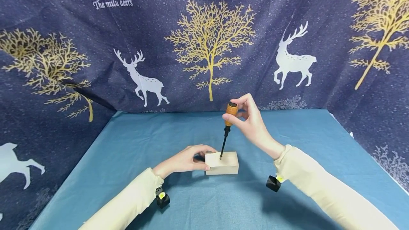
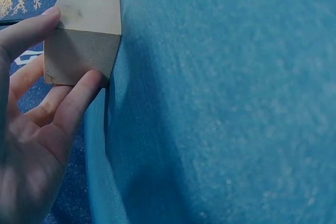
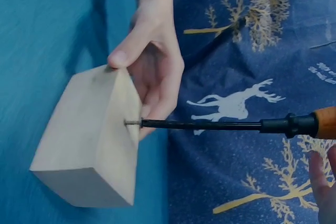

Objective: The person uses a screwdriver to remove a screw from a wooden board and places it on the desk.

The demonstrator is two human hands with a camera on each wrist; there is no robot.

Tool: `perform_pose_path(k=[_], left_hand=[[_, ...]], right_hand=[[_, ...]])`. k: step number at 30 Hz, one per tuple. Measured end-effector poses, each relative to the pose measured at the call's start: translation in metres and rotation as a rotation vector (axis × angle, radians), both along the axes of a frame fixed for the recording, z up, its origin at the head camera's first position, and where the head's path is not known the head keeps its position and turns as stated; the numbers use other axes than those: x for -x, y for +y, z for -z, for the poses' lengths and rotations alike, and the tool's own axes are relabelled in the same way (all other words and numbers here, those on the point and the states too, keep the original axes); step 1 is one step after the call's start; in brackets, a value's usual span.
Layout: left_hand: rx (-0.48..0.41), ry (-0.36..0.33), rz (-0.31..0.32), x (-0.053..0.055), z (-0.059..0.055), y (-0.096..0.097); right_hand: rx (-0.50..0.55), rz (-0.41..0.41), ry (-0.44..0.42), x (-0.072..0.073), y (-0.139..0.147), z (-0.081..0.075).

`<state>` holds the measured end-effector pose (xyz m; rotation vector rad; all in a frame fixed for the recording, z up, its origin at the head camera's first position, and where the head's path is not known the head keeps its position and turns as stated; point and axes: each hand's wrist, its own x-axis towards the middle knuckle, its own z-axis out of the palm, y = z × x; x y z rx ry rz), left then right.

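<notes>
A pale wooden block lies on the blue cloth, its left end gripped between the thumb and fingers of my left hand. In the left wrist view, fingertips press on the near faces of the block. My right hand pinches the orange handle of a screwdriver near its top. The black shaft slants down to the block's upper face. There, in the right wrist view, the tip meets a small screw that stands partly out of the wood.
Blue cloth covers the table around the block. Behind it hangs a dark blue curtain printed with white deer and gold trees. Small black cameras sit on the left wrist and right wrist.
</notes>
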<state>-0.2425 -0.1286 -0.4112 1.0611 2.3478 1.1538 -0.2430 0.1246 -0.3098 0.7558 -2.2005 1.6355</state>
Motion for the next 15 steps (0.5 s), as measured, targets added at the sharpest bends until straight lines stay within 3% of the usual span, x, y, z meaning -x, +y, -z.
perform_pose_path(k=[9,15], left_hand=[[-0.011,-0.017,-0.004,0.0015,0.0030,-0.0006],[0.003,-0.007,-0.008,0.0026,0.0037,-0.0011]], right_hand=[[0.088,-0.045,-0.058,-0.0065,-0.0010,-0.0080],[0.050,-0.107,-0.019,-0.0066,0.0030,-0.0094]])
